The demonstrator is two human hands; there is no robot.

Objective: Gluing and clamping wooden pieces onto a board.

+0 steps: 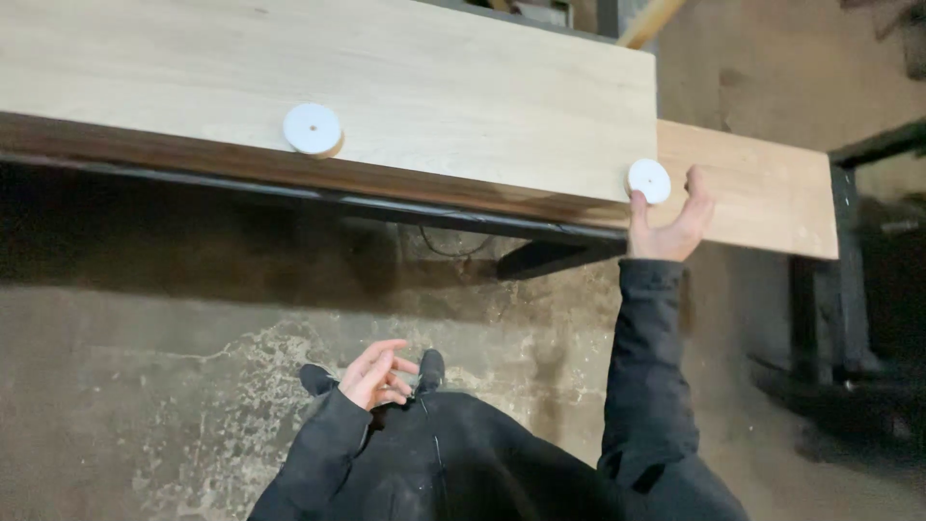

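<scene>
A pale wooden panel lies flat on a work stand, its dark edge facing me. Two white round discs rest on it: one disc near the front edge at centre-left, the other disc at the panel's right front corner. My right hand reaches up to that corner, fingers curled around the right disc and touching it. My left hand hangs low near my body, fingers loosely apart, holding nothing.
A second wooden board extends to the right under the panel. A dark metal frame stands at the right. Below is a worn concrete floor, with my dark shoes visible.
</scene>
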